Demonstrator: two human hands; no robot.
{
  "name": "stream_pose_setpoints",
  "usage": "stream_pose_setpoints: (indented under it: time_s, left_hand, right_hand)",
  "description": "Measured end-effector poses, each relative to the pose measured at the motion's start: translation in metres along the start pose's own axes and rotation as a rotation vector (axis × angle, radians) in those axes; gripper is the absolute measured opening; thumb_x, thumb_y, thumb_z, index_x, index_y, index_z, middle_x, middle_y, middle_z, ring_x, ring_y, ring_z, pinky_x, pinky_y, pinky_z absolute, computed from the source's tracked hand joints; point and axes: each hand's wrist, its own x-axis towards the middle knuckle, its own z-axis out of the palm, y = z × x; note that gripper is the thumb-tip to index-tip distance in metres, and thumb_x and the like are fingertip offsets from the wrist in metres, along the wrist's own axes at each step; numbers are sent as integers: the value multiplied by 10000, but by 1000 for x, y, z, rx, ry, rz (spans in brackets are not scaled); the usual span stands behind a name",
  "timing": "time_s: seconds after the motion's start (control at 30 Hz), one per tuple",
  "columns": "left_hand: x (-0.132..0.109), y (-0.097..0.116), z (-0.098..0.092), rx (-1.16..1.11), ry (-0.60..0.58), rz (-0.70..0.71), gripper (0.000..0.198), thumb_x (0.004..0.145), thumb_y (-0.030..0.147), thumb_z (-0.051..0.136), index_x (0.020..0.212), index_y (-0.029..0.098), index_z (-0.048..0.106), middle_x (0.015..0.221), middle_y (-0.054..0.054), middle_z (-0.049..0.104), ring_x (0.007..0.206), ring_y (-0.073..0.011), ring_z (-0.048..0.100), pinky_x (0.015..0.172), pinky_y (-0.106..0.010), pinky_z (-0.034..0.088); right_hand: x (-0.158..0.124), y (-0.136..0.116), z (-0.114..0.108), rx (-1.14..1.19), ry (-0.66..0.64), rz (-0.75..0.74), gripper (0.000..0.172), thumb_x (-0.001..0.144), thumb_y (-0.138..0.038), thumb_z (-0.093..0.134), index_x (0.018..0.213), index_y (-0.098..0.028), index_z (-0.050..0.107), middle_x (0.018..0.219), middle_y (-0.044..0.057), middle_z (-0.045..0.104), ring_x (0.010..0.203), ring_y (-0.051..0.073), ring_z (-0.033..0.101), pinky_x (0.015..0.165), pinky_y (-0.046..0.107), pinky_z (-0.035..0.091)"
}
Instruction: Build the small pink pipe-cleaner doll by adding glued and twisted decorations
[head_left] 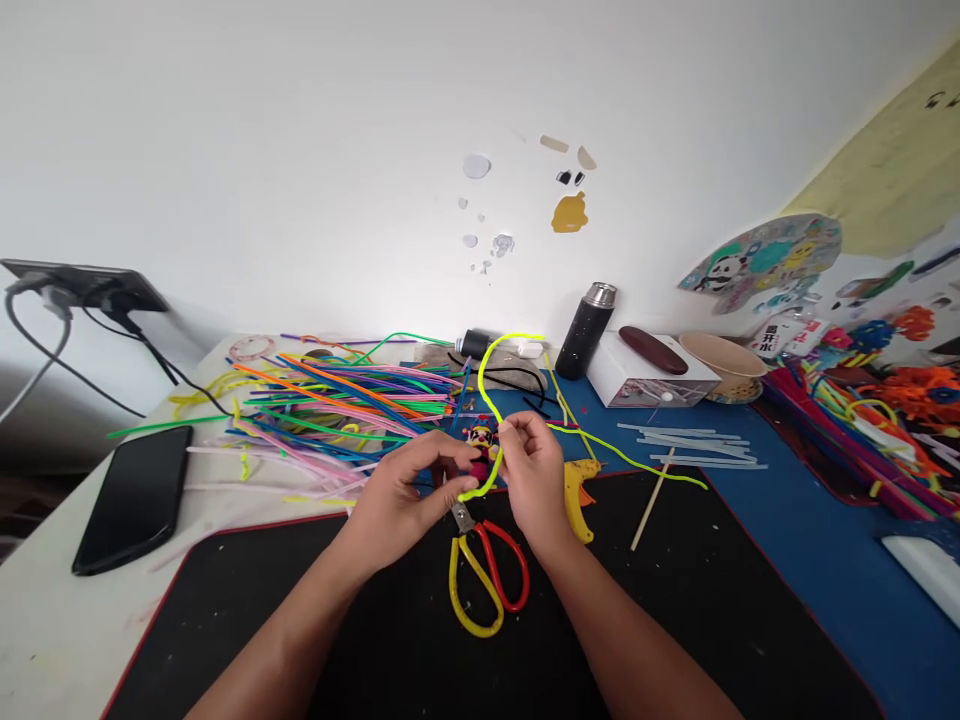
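My left hand (411, 487) is closed, its thumb and fingers pinching the lower end of a bright yellow-green pipe cleaner (487, 372). The same strand runs up through the pinch of my right hand (534, 468) and arches above it toward the wall. Just behind and between my fingers is a small colourful figure (480, 437) with a dark red lower part, partly hidden by my left hand. Under my hands lie scissors (478, 585) with one yellow and one red handle, the blade tips covered. A yellow glue gun (577, 497) rests right of my right hand.
Loose pipe cleaners (352, 395) in many colours are heaped at the back left. A black phone (135, 498) lies on the left. Glue sticks (690, 445), a wooden stick (652, 500), a black thermos (587, 332) and a white box (649, 372) are to the right, on and beyond the black mat (360, 640).
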Motion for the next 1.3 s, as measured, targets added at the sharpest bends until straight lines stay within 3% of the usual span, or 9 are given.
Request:
stream_pose_setpoints:
  time_s: [0.13,0.27,0.4,0.53,0.8,0.97,1.13,1.23,1.3]
  left_hand:
    - [-1,5,-8,-12,-71,-3,145,954,323,749,1050,217,775,935,-50,774,827,-173,710,763,-260,551]
    - [-4,9,-9,-37,-143,10,345,888,517,793,1069,223,798,962,-71,782,857,-205,715,755,-278,559]
    - [-5,8,-2,88,-157,17,167,906,372,807,976,220,799,891,-49,792,826,-195,730,768,-272,561]
    - [-2,2,0,221,-69,49,90,960,265,724,932,240,806,891,-31,823,829,-189,771,775,-255,577]
    - [-2,-9,-8,304,62,-61,178,936,391,725,903,247,825,833,-14,842,699,-199,784,671,-258,598]
    - [-2,-11,-7,405,262,-146,172,891,414,751,892,256,819,876,-25,847,749,-231,783,686,-297,608]
    - [1,-6,-14,139,358,-200,184,895,395,741,842,220,757,767,-21,802,665,-189,734,648,-282,609]
    - [3,0,-20,29,452,-190,240,886,435,769,834,206,718,733,-16,765,668,-176,713,655,-277,609]
    - [4,5,-24,18,403,-173,292,875,478,785,819,202,709,709,-16,748,662,-173,698,660,-280,602]
  right_hand:
    - [-2,4,0,43,20,22,224,903,-419,671,830,-234,569,640,-84,404,507,107,368,434,219,291]
    - [-3,3,-3,55,44,14,219,900,-416,666,833,-232,568,641,-84,401,505,104,356,436,218,304]
    - [-5,6,-7,33,56,5,209,898,-406,672,839,-229,577,639,-84,384,504,103,343,430,220,306]
    - [-5,8,-12,95,53,43,213,871,-407,680,827,-234,562,625,-98,355,473,91,317,417,217,278]
    - [-3,1,-18,127,23,33,214,869,-384,689,810,-228,556,548,-114,379,431,75,314,412,210,248]
    - [-4,1,-19,172,0,60,239,870,-384,709,793,-227,547,543,-111,378,423,69,322,401,196,249]
    - [-6,-3,-19,152,-64,66,244,890,-399,705,787,-230,562,544,-109,359,427,74,310,398,201,250]
    - [-10,-7,-20,107,-86,-40,250,934,-449,682,835,-231,610,547,-99,386,430,86,333,403,217,276]
    - [-15,-11,-22,32,-90,-154,249,971,-449,663,854,-230,642,562,-76,444,453,102,402,432,235,333]
